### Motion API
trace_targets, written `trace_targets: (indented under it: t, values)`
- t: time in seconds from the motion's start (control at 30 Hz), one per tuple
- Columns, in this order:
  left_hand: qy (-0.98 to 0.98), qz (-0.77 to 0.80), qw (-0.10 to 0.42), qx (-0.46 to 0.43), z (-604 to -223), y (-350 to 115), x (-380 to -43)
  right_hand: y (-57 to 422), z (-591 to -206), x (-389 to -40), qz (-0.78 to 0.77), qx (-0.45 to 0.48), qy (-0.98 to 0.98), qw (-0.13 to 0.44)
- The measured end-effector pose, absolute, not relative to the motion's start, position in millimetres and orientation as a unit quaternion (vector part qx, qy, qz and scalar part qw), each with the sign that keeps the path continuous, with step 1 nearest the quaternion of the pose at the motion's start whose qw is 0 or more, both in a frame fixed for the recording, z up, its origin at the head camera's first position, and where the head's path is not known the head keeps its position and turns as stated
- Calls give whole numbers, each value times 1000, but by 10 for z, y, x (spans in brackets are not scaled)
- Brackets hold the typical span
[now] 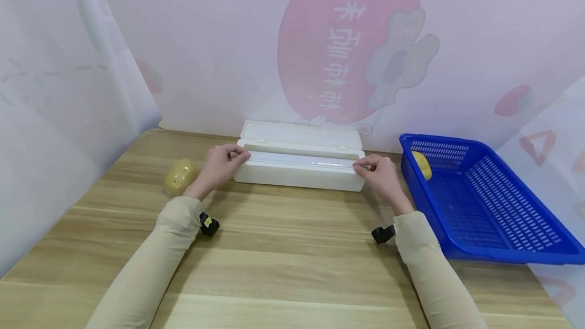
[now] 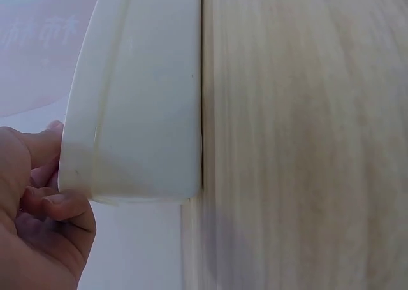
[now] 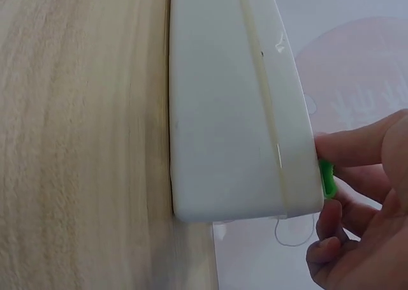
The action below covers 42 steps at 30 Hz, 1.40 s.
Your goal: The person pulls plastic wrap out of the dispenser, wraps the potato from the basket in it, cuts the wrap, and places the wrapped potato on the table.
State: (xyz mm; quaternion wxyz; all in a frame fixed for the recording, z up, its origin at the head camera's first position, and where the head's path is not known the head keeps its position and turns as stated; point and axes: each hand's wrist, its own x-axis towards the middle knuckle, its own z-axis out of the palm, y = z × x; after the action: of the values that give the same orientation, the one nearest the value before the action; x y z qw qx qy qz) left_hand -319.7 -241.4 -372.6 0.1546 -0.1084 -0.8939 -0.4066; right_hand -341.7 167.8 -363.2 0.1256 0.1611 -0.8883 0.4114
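A long white cling film box stands on the table with its lid tipped back. Clear cling film lies across its opening, glossy in the head view. At the box's top left corner, my left hand pinches the film's edge between thumb and fingers. My right hand does likewise at the top right corner, close by a small green piece in the right wrist view. The box wall hides part of the left fingertips in the left wrist view.
A shiny yellow potato, seemingly wrapped in clear film, sits left of my left hand. To the right is a blue basket with another yellow potato inside. A printed cloth hangs behind the wooden table.
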Motion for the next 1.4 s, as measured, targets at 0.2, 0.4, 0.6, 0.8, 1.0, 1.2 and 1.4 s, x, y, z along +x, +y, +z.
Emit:
trace_targets:
  t: [0.2, 0.4, 0.6, 0.8, 1.0, 1.2, 1.4]
  values:
    - [-895, -409, 144, -101, -3719, -2425, -3200, 1638, -3672, -3447, 404, 150, -890, 151]
    - [-895, -414, 124, -110, -3709, -2464, -3195, 1631, -3676, -3457, 395, 153, -893, 150]
    - [-898, -399, 129, -131, -3712, -2486, -3190, 1643, -3680, -3461, 395, 162, -895, 133]
    - [-895, -390, 174, -133, -3716, -2435, -3203, 1602, -3673, -3478, 399, 151, -893, 142]
    - [-892, -392, 189, -118, -3712, -2414, -3208, 1564, -3655, -3488, 398, 147, -895, 138]
    - [-896, -389, 180, -120, -3710, -2411, -3216, 1568, -3657, -3507, 400, 158, -890, 154]
    - [-898, -396, 139, -133, -3698, -2439, -3200, 1627, -3671, -3515, 397, 200, -881, 159]
